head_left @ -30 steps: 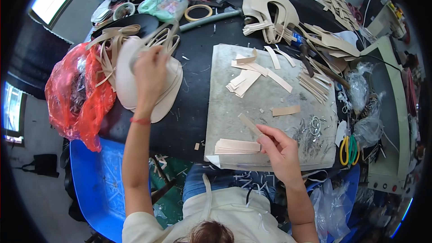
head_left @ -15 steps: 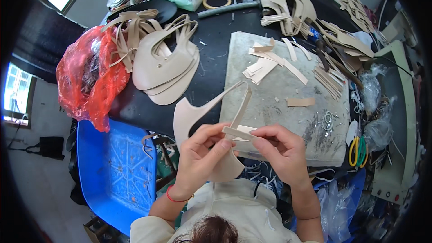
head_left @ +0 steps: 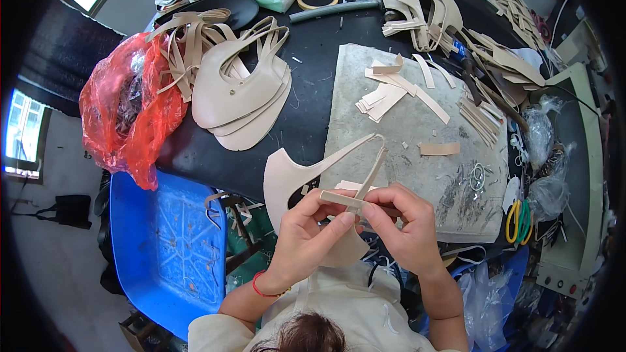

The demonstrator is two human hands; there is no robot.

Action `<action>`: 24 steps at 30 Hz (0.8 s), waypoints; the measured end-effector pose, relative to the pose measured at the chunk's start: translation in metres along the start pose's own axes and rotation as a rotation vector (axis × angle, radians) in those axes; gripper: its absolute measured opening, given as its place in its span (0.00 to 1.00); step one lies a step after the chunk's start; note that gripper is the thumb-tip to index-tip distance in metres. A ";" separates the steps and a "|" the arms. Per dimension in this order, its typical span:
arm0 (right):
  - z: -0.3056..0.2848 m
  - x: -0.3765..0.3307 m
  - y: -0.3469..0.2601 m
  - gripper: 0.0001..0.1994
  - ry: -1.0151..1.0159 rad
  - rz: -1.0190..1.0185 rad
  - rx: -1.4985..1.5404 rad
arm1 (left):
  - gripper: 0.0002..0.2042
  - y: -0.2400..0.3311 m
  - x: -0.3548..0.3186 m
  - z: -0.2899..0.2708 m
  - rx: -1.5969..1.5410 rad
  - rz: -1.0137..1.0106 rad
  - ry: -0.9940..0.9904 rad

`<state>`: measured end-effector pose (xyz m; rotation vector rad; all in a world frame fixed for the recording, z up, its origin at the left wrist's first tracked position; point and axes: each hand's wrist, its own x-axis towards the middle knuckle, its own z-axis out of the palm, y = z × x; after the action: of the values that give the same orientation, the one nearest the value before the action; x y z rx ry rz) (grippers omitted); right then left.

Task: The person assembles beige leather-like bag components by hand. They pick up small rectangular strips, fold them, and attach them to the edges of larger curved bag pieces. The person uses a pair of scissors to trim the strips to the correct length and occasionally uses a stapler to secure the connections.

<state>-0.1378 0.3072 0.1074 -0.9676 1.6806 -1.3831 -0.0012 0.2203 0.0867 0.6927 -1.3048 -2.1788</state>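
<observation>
A beige leather bag panel with a long, narrow strap arm lies partly over the table edge in front of me. A short beige leather strip lies crosswise over the strap. My left hand is closed, pinching the strap and strip where they cross, with the panel hanging below and left of it. My right hand is closed on the strip, its thumb pressed near the crossing. The fingers hide part of the strip's right end.
On the grey board lie loose leather strips. Stacked bag panels lie beside a red plastic bag. A blue tub stands below left. Yellow and green scissors hang at the board's right edge.
Both hands have come closer together, and the panel and strap have shifted to the right. My right thumb now presses nearer the place where strip and strap cross.
</observation>
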 end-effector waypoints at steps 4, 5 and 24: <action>0.002 -0.004 0.003 0.04 -0.029 0.035 0.049 | 0.13 -0.010 0.000 -0.011 -0.051 -0.085 0.016; 0.002 -0.006 0.003 0.04 -0.030 0.012 0.017 | 0.13 -0.012 0.001 -0.014 -0.070 -0.130 0.032; 0.009 -0.025 0.009 0.09 0.136 0.009 -0.142 | 0.11 -0.012 -0.006 -0.008 0.130 -0.125 -0.005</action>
<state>-0.1199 0.3268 0.0995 -0.9612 1.9039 -1.3642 0.0064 0.2243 0.0739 0.8399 -1.4514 -2.2089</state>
